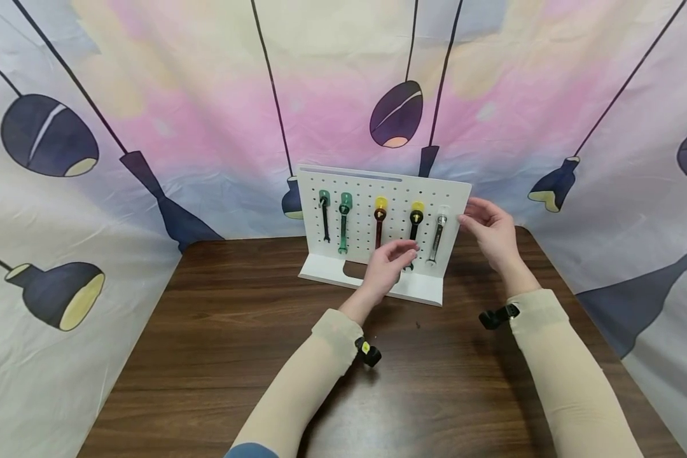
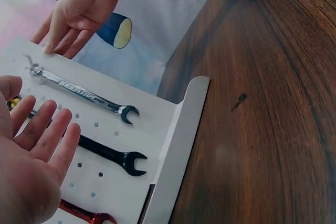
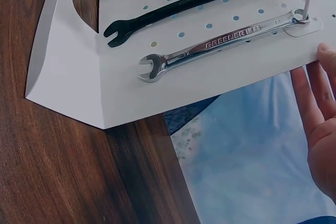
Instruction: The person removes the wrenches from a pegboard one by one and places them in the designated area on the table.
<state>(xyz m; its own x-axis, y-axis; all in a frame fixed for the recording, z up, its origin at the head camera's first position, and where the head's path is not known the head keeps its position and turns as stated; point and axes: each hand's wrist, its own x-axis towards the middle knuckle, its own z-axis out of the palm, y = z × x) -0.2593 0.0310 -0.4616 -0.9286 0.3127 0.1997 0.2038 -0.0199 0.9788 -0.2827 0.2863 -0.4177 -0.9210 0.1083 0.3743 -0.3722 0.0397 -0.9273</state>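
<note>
A white pegboard (image 1: 455,203) stands upright on its foot, with several combination wrenches hanging from hooks. My right hand (image 1: 492,235) grips its upper right edge, thumb on the front face and fingers behind, as the right wrist view shows. Nearest that edge hangs a silver wrench (image 3: 220,41). Beside it is a black wrench (image 3: 184,4) on a yellow hook. My left hand (image 1: 386,267) hovers before the black wrench and covers part of it in the head view, its fingers loosely extended and holding nothing. Left of it hangs a red wrench (image 1: 379,229).
A green wrench (image 1: 344,232) and a small dark wrench (image 1: 325,219) hang from green hooks at the board's left. The board's white foot (image 1: 320,267) rests on a brown wooden table (image 1: 223,331). A lamp-patterned cloth (image 1: 177,127) rises behind the table.
</note>
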